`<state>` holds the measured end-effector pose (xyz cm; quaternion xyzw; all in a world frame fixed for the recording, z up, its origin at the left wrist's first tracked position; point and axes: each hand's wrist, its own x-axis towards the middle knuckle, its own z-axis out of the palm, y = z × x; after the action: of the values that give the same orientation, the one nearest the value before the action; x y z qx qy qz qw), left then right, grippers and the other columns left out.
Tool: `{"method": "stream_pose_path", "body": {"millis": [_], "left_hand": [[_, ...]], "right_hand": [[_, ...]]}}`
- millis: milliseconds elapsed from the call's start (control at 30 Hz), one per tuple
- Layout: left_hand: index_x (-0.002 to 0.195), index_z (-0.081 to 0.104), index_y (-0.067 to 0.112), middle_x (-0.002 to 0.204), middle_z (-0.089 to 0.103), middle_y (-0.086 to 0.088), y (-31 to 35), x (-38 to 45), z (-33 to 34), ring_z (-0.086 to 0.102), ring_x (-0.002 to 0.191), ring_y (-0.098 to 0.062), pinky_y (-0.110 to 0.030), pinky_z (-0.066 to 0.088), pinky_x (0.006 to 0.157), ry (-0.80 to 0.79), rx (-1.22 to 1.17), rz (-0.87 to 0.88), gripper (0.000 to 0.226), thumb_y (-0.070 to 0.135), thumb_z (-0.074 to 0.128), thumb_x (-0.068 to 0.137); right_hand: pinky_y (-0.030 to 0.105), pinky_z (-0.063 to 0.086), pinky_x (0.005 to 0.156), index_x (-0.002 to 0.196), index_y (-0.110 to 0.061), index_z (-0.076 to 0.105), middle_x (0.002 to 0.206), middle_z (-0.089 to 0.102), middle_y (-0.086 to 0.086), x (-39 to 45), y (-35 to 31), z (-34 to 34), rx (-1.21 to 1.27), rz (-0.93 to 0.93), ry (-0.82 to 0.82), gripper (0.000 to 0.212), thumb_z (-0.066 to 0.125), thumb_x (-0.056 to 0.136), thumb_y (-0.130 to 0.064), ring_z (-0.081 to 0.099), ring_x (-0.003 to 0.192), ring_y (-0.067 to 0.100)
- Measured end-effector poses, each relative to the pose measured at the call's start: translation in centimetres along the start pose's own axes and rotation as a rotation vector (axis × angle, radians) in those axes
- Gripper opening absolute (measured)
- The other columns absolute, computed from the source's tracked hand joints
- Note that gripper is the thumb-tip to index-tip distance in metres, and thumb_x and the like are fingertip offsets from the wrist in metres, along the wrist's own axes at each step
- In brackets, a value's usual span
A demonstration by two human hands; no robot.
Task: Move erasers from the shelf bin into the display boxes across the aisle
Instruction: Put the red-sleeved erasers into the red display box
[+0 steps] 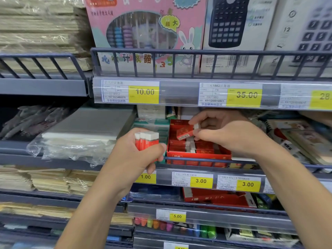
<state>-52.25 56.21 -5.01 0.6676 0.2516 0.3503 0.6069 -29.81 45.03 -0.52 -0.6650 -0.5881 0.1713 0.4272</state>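
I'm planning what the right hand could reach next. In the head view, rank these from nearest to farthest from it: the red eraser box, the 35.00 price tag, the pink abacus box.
1. Red eraser box: directly under the right hand, which pinches an eraser over it.
2. 35.00 price tag: on the shelf edge just above the hand.
3. Pink abacus box: top shelf, up and left.

From my feed the light is bright and even from overhead, glare streaking the clear price rail (179, 94) and the plastic wrap (59, 150) below-left of it, shadow pooling under that rail, while wide-angle bending and soft blur smear everything far from it.
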Motion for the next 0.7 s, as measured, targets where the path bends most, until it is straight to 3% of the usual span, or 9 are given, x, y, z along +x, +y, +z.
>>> {"method": "stream_pose_path", "body": {"millis": [100,233,300,433,533,700], "left_hand": [[0.096,0.066,0.025,0.068,0.07,-0.007,0.1,-0.2,0.0,0.051,0.049,-0.016,-0.021,0.044,0.046,-0.008,-0.013,-0.01,0.042,0.04,0.087,0.064],[0.095,0.066,0.03,0.07,0.072,-0.004,0.3,-0.4,0.1,0.052,0.051,-0.015,-0.02,0.047,0.051,-0.021,0.008,-0.01,0.045,0.053,0.088,0.063],[0.095,0.067,0.033,0.07,0.072,-0.002,0.3,-0.5,0.0,0.053,0.052,-0.015,-0.021,0.049,0.052,-0.023,0.023,-0.003,0.045,0.057,0.088,0.062],[0.086,0.067,0.039,0.071,0.073,-0.003,0.2,-0.4,0.0,0.055,0.054,-0.015,-0.022,0.049,0.054,-0.031,0.034,-0.014,0.034,0.055,0.087,0.063],[0.09,0.066,0.036,0.072,0.073,-0.004,0.2,-0.4,0.0,0.056,0.053,-0.015,-0.022,0.049,0.054,-0.034,0.05,-0.018,0.035,0.05,0.085,0.064],[0.085,0.064,0.041,0.07,0.074,-0.003,0.1,-0.3,0.3,0.055,0.049,-0.016,-0.026,0.048,0.052,-0.04,0.133,0.022,0.033,0.053,0.084,0.062]], "right_hand": [[0.04,0.056,0.084,0.093,-0.044,0.071,0.088,0.073,-0.014,0.8,0.5,0.8,-0.093,0.054,-0.015,0.032,0.071,0.062,-0.05,0.071,0.085,0.012],[0.032,0.056,0.079,0.08,-0.037,0.074,0.084,0.072,-0.015,1.5,0.8,2.0,-0.114,0.042,-0.035,0.015,0.077,0.065,-0.034,0.07,0.079,0.006],[0.03,0.054,0.077,0.077,-0.035,0.072,0.083,0.071,-0.013,1.7,1.0,2.3,-0.152,0.033,-0.04,0.016,0.081,0.072,-0.022,0.07,0.075,0.006],[0.019,0.047,0.067,0.079,-0.034,0.073,0.084,0.069,-0.014,2.1,1.1,2.2,-0.341,0.048,-0.061,0.014,0.084,0.073,-0.028,0.064,0.075,0.003],[0.024,0.049,0.073,0.082,-0.032,0.074,0.082,0.069,-0.014,2.4,1.0,2.2,-0.382,0.094,-0.121,0.014,0.085,0.073,-0.029,0.065,0.079,0.009],[0.019,0.044,0.072,0.082,-0.038,0.074,0.085,0.061,-0.02,2.6,0.4,2.1,-0.456,0.103,-0.174,0.011,0.083,0.075,-0.036,0.059,0.081,0.002]]}}
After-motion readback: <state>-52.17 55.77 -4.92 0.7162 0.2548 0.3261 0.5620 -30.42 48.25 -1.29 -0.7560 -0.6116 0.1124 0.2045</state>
